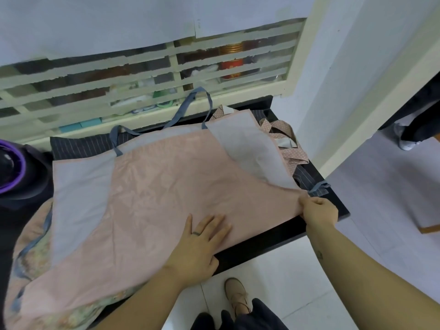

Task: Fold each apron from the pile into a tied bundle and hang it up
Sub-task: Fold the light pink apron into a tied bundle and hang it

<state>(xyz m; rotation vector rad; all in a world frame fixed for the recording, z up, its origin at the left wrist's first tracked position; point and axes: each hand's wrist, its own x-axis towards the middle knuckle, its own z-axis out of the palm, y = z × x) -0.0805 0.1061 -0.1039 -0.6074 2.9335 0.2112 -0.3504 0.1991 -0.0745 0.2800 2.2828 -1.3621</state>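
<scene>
Left fingers: straight, slightly spread, pressed flat on the pink apron; band on one finger.
Left hand: palm down on the cloth, just inside its near edge, holding nothing.
Right fingers: curled, pinching the apron's right corner between thumb and fingertips.
Right hand: at 3 o'clock of the left hand, at the right edge of the dark counter.
Apron relative to fingers: body spreads from the left fingers out to 9 through 12 o'clock. The pinched corner is its 3 o'clock extreme, with cloth drawn fairly taut between the hands.
Apron heading: neck strap points to 12 o'clock, toward the slatted window. The opposite end trails off to 7 o'clock.
Long axis: roughly 1 to 7 o'clock.
Side panels: grey, one along the 9 o'clock side, the other at 12 o'clock of the right hand.
Waist tie: blue-grey, bunched just beyond the right fingers at 1 o'clock.
Underneath: striped apron shows at the far left edge. Floral cloth shows at 8 o'clock.
Beside: polka-dot apron, crumpled at 2 o'clock against the pink one.
Far left: purple-rimmed object, identity unclear.
Floor: pale tiles, one shoe at 6 o'clock.
</scene>
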